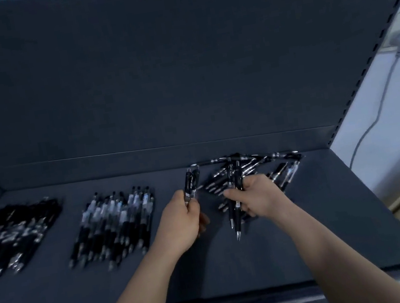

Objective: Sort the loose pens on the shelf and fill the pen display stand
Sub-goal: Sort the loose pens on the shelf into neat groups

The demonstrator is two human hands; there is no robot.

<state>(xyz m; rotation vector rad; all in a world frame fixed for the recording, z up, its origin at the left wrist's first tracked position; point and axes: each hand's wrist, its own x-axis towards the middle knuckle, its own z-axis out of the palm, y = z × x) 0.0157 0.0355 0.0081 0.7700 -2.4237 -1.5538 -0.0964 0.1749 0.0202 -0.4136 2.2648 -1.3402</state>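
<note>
Shelf (312, 238): dark, carries three groups of pens.
Left pile (15, 233): all-black pens, side by side, blurred.
Middle pile (116, 222): black grips, clear barrels, parallel.
Loose pens (256, 166): jumbled heap, far right.
Left hand (181, 219): fingers grip two black pens (192, 181) upright, left of heap.
Right hand (260, 194): fingers grip a pen bunch (235, 214), tips pointing near, over heap.

Shop shelving is setting the scene: a dark metal shelf (314, 251), backed by a matching panel (154, 67) and a slotted upright (366, 51), is carrying batches of black pens (116, 222), suggesting a stationery store.
</note>
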